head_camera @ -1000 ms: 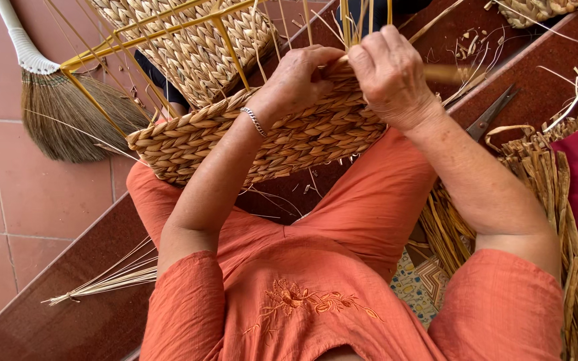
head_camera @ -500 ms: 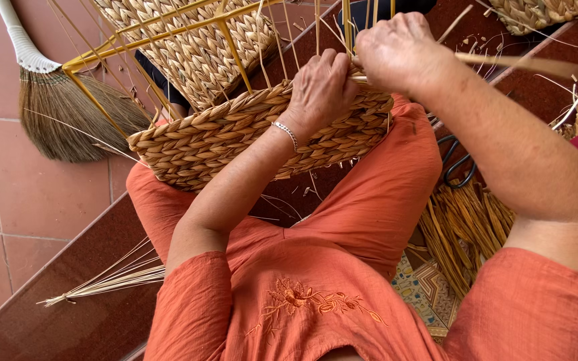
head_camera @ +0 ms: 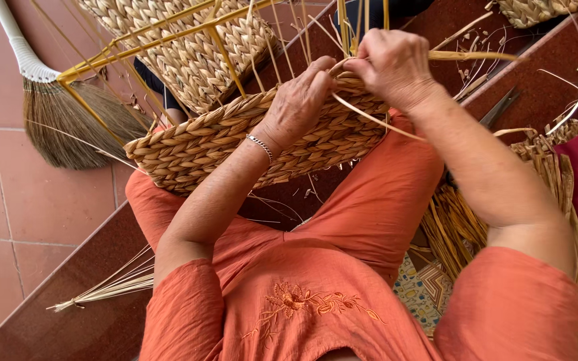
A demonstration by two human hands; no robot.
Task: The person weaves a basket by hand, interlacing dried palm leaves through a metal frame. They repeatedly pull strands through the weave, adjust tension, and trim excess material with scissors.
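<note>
In the head view, the half-woven basket (head_camera: 235,144) lies on the person's lap. The left hand (head_camera: 299,100) presses curled on the basket's upper rim, and the right hand (head_camera: 393,67) pinches a flat straw strand (head_camera: 376,120) just beside it. To weave well, the left hand should hold the rim firm while the right pulls the strand tight and flat between the upright stakes (head_camera: 346,27). Beyond the hands, the yellow wire frame (head_camera: 168,33) and a second basket (head_camera: 188,53) stand near, so room there is small. Right of the hands, the surface (head_camera: 543,93) with scissors (head_camera: 500,107) is more open.
</note>
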